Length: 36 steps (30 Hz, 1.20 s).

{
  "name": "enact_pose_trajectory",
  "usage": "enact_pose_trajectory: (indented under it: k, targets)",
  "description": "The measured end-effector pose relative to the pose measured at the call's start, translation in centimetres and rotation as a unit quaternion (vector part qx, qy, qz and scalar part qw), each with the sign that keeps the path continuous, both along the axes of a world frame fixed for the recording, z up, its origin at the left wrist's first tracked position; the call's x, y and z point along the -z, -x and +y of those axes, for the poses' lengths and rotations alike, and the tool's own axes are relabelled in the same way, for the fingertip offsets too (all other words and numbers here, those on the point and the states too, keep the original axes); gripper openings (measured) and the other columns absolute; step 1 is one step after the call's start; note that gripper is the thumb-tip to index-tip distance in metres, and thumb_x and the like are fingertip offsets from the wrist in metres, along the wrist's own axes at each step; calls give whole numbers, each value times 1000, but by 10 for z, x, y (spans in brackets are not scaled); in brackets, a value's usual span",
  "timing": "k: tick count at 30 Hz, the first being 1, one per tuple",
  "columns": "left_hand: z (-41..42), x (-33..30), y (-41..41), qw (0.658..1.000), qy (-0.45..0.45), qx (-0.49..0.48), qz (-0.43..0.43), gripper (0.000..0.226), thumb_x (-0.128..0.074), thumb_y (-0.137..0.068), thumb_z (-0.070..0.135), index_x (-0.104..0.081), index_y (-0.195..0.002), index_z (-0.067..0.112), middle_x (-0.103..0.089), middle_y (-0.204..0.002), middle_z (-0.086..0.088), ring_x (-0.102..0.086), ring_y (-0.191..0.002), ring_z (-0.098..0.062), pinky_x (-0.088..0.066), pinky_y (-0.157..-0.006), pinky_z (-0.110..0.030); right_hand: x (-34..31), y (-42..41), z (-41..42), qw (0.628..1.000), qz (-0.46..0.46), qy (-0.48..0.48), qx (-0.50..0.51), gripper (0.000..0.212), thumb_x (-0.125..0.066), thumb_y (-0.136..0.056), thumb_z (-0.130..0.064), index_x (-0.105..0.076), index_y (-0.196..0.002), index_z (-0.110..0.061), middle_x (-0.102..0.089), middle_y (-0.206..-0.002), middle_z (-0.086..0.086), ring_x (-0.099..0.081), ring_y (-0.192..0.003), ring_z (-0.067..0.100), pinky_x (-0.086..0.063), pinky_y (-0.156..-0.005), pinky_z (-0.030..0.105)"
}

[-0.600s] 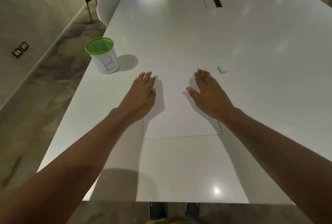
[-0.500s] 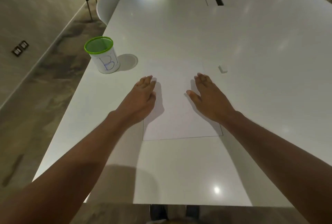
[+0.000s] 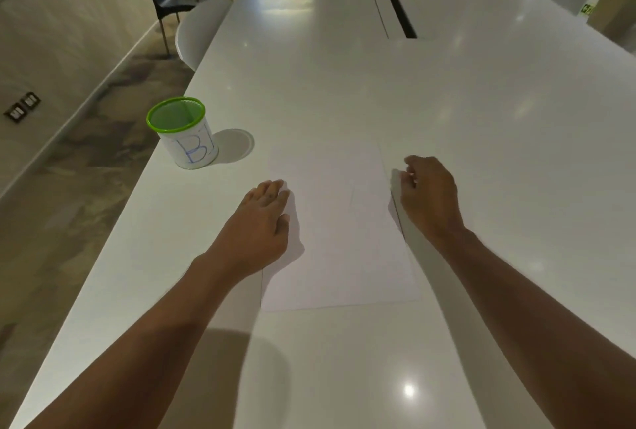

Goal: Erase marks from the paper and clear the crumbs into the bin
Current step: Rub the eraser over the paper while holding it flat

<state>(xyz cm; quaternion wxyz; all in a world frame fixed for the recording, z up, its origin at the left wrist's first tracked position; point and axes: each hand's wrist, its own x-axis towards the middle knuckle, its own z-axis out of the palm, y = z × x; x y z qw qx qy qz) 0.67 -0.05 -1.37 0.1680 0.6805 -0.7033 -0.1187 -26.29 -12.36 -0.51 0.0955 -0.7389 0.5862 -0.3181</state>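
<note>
Curling shut near the paper's (image 3: pixel 344 239) right edge, the right hand (image 3: pixel 430 198) has left its flat rest, apparently around the eraser, though that cannot be confirmed; the left hand (image 3: pixel 261 222) stays flat and released.

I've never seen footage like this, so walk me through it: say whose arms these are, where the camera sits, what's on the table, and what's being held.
No machine here: a person wears a camera on the head, looking down at their own bare arms. The left hand lies flat on the left edge of a sheet of paper on a white table. The right hand is curled at the paper's right edge; whether it grips anything is hidden. A small green-rimmed bin marked with blue letters stands to the left.
</note>
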Motion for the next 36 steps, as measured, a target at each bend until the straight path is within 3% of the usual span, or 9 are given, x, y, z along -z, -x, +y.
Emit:
enact_pose_trajectory:
  k: [2,6,13,16,19,22,28,33,36]
  targets:
    - [0,1,0,1000,1,-1,-1,60,-32,-98,26,-37,-154,4,-28,-165,-11,-18,-155,-24,-6,-125,-31,2,5,-8,999,-16,-10,45,27,-58,-92,-17,-61,-116,-6,-60,-113,15,-60,-99,27,-36,-79,21]
    - [0,2,0,1000,0,-6,1,62,-32,-96,27,-38,-153,5,-29,-165,-10,-18,-155,-22,-5,-124,-28,5,8,-22,994,-19,-45,102,37,-62,-90,-25,-57,-118,-2,-52,-118,19,-59,-96,32,-37,-78,26]
    - [2,-1,0,1000,13,-1,5,52,-46,-101,15,-41,-151,4,-32,-163,-10,-21,-154,-23,-7,-122,-27,4,8,-45,990,27,-91,102,29,-58,-93,-27,-63,-100,0,-55,-103,22,-57,-83,33,-35,-70,27]
    - [2,-2,0,1000,13,-5,17,54,-47,-102,15,-36,-154,6,-29,-165,-7,-17,-155,-19,-3,-121,-23,-1,5,-42,993,14,-80,90,23,-59,-92,-27,-62,-96,-5,-60,-96,14,-52,-77,26,-33,-68,27]
    - [0,-2,-2,1000,6,-5,21,56,-48,-102,18,-34,-156,6,-27,-166,-4,-15,-155,-16,-1,-120,-20,-7,-10,-27,996,-31,-82,33,18,-62,-89,-32,-63,-97,-16,-66,-87,0,-60,-78,20,-40,-69,27]
    - [-2,0,-4,1000,0,-2,17,58,-45,-100,24,-38,-154,6,-30,-165,-4,-18,-155,-17,-7,-122,-25,-15,-35,-2,990,-67,-117,-49,17,-69,-85,-36,-68,-97,-25,-68,-81,-6,-63,-73,11,-46,-70,22]
    - [-6,-3,-8,1000,-11,1,4,67,-42,-91,34,-40,-152,7,-29,-165,-5,-12,-156,-22,-20,-123,-40,-3,-69,20,980,-46,-148,-125,17,-68,-86,-30,-72,-102,-30,-61,-77,-10,-57,-72,5,-39,-71,10]
    - [-14,-6,-21,997,-60,10,-46,79,-39,-92,52,-16,-161,21,-3,-171,7,19,-155,-24,-5,-123,-46,2,-72,20,984,-21,-142,-110,19,-63,-89,-33,-71,-106,-30,-57,-79,-12,-54,-74,6,-35,-68,8]
    - [-21,-6,-31,993,-86,16,-74,91,-28,-86,71,-14,-162,23,-2,-170,11,22,-154,-24,-1,-123,-49,-1,-76,22,985,-13,-134,-109,18,-63,-88,-29,-72,-103,-28,-59,-79,-12,-55,-71,5,-33,-65,5]
